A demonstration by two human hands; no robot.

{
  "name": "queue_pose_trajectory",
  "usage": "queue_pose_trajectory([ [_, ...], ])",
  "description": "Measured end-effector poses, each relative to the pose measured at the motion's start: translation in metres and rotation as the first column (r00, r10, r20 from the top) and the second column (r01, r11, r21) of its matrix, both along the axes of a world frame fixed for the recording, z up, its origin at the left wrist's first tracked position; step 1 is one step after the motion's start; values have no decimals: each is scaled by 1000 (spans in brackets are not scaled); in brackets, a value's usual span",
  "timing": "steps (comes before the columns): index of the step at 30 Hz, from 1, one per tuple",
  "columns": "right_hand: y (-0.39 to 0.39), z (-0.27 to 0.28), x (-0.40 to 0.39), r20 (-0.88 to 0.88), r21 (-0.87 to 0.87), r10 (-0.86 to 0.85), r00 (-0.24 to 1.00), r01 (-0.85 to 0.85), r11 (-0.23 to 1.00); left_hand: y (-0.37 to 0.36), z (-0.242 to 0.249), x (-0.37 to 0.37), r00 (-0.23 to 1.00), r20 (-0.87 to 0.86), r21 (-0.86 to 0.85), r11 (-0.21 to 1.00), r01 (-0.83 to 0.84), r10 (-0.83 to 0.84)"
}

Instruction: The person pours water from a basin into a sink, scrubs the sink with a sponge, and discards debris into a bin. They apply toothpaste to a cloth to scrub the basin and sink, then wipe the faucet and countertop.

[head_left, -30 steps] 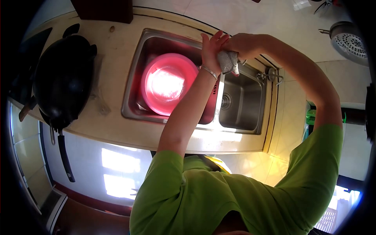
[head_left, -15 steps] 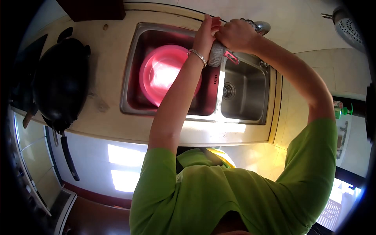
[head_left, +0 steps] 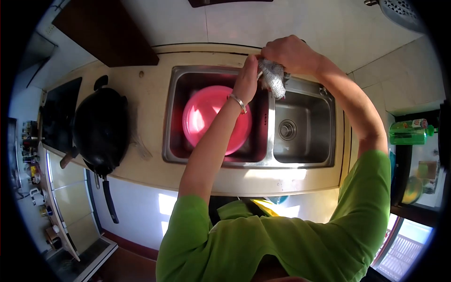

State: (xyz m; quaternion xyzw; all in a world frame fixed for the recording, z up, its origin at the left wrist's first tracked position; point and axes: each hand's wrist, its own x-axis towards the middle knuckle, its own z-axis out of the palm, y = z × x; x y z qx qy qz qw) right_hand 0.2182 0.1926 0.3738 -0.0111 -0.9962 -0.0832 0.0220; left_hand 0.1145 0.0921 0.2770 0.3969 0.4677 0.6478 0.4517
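Note:
A bunched grey, silvery-textured cloth [head_left: 273, 80] hangs twisted over the divider of the double sink. My right hand [head_left: 292, 55] is closed around its upper end. Beside it on the left, my left hand [head_left: 246, 81], with a bracelet at the wrist, is closed against the cloth; its fingertips are mostly hidden. A pink basin [head_left: 199, 113] sits in the larger left bowl of the sink [head_left: 170, 117], partly covered by my left forearm. The smaller right bowl [head_left: 305, 127] shows its drain.
On the left, a black wok [head_left: 101, 127] stands on the counter [head_left: 145, 108] near a dark cooktop [head_left: 61, 110]. A dark brown box-like piece [head_left: 110, 37] juts out behind the sink. A green bottle [head_left: 408, 134] is at the right, below a perforated metal strainer [head_left: 399, 11].
The view has shifted, so the sink and wok sit lower. My hands stay together at the cloth, which now hangs looser and more spread; its pink piece no longer shows.

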Motion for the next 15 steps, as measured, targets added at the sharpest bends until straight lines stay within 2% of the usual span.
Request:
queue_pose_trajectory([
  [2, 10, -2, 8, -88, -66, -76, 993, 71, 995, 1, 0, 0, 999, 13, -19, 999, 30, -30],
  [3, 14, -4, 11, -102, -66, -82, 991, 75, 995, 3, -7, 1, 998, 52, 16, 1000, 18, -19],
  [5, 19, -9, 17, -271, -162, -112, 956, 70, 984, 3, -6, 4, 991, 133, 60, 998, -16, 8],
  [6, 22, -14, 20, -282, -166, -122, 952, 76, 983, 1, -6, 4, 993, 121, 57, 998, -6, -1],
  [8, 29, -21, 26, -406, -269, -166, 899, 56, 961, 0, -6, 1, 990, -139, 45, 999, 26, -19],
  [9, 30, -25, 29, -413, -277, -181, 893, 66, 959, 0, -8, 3, 988, -148, 37, 999, 39, -34],
  [11, 34, -30, 34, -488, -422, -268, 830, 44, 905, 5, -9, 7, 947, -293, 70, 991, -117, 133],
  [12, 36, -36, 37, -495, -428, -280, 823, 50, 902, 5, -9, 8, 908, -363, 92, 977, -191, 212],
  [14, 42, -50, 43, -495, -668, -468, 733, 23, 743, 4, -10, 8, 909, -372, 24, 980, -196, 191],
  [15, 45, -64, 48, -497, -673, -476, 726, 24, 740, 3, -12, 9, 902, -365, 57, 973, -225, 230],
])
